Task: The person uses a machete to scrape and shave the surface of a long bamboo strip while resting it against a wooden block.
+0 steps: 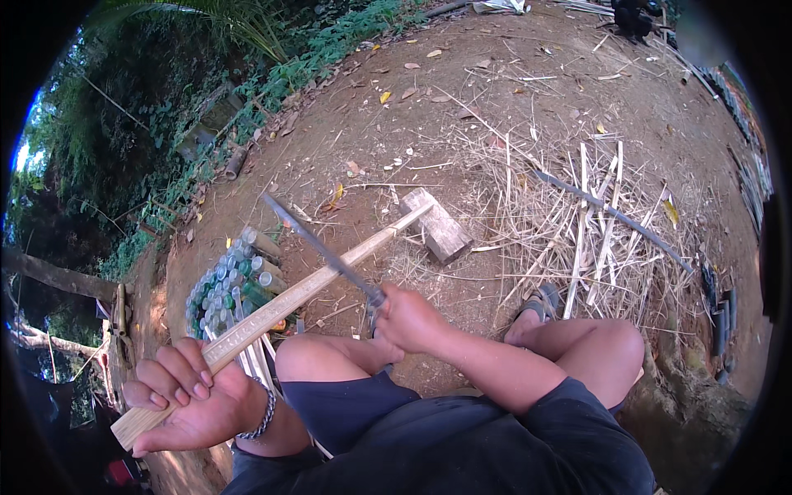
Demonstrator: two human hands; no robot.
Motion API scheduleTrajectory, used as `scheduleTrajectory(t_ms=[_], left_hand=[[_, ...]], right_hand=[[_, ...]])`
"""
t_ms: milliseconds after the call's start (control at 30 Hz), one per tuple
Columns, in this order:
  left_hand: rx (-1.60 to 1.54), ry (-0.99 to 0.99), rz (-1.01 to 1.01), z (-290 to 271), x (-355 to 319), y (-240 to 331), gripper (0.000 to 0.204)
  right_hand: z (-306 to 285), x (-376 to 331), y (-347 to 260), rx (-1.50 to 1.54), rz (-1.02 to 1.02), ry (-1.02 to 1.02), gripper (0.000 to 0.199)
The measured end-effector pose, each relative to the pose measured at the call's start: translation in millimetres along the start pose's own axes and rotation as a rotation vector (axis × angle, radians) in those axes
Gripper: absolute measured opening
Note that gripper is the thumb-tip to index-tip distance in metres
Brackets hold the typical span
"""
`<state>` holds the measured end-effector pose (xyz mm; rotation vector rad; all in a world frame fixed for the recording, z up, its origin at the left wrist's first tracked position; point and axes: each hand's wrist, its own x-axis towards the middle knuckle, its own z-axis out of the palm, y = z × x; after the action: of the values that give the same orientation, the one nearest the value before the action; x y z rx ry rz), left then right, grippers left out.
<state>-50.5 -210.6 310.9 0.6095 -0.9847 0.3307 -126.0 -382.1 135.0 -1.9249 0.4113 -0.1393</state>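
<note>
My left hand [198,400] is wrapped round the near end of a long, pale bamboo strip [264,320]. The strip slants up and away to the right, and its narrower far end lies over a wooden block [445,231] on the ground. In my right hand [410,320] is a long-bladed knife [309,237], gripped by the handle, most of which my fingers hide. Its dark blade points up and to the left and crosses over the strip; whether the two touch, I cannot tell.
Several bottles [227,289] are stacked at the left. Thin shavings [536,206] and pale strips [582,239] litter the ground at the right, under a long grey bar [615,214]. My bent legs and sandalled foot [536,307] frame the near ground. Green plants grow at the far left.
</note>
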Motion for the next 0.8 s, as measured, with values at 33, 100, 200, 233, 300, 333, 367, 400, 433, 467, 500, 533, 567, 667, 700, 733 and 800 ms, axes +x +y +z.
scheduleTrajectory(t_ms=[33,100,200,233,300,333,367,400,433,467,500,533,567,667,700,733,800], left_hand=[[-0.008,0.002,0.003,-1,2,0,0.053],[0.0,-0.014,-0.012,0,2,-1,0.053],[0.0,-0.023,-0.017,7,3,-2,0.053],[-0.017,-0.026,-0.015,7,2,-5,0.053],[-0.047,-0.032,-0.033,5,-2,-11,0.052],[-0.048,-0.032,-0.022,2,-4,-9,0.052],[-0.011,-0.031,-0.014,0,-3,0,0.052],[0.021,-0.029,-0.011,-1,-1,1,0.051],[0.01,-0.036,-0.024,0,-1,1,0.051],[-0.014,-0.049,-0.033,2,0,0,0.051],[-0.037,-0.062,-0.041,3,0,-2,0.051],[-0.026,-0.043,-0.043,7,1,-2,0.051],[-0.022,-0.045,-0.044,7,2,-3,0.051],[0.019,0.001,-0.037,4,0,-7,0.05],[-0.002,-0.013,-0.033,2,2,-7,0.05],[-0.005,-0.02,-0.055,0,2,-4,0.05],[-0.033,-0.1,-0.065,-4,2,1,0.05]], right_hand=[[3,-10,-22,-0.05,-0.13,-0.044,0.02],[8,-13,-29,-0.031,-0.237,-0.024,0.022],[19,14,36,0.021,0.007,0.109,0.024],[2,24,72,0.013,0.161,0.109,0.024],[-15,22,92,-0.013,0.279,0.11,0.023],[-15,20,77,-0.046,0.214,0.097,0.023],[-5,16,56,-0.068,0.143,0.05,0.023],[4,11,34,-0.002,0.056,0.015,0.021],[8,7,20,-0.035,-0.02,-0.002,0.021],[8,5,9,-0.069,-0.1,-0.005,0.021],[8,3,5,-0.103,-0.182,-0.01,0.021],[8,12,25,-0.079,-0.051,0.009,0.024],[3,20,54,-0.092,0.006,0.039,0.025],[-20,26,81,-0.118,0.123,0.094,0.026],[-15,26,73,-0.118,0.117,0.087,0.026],[-8,14,52,-0.106,0.134,0.059,0.027],[-8,-4,-6,-0.16,-0.18,-0.037,0.023]])
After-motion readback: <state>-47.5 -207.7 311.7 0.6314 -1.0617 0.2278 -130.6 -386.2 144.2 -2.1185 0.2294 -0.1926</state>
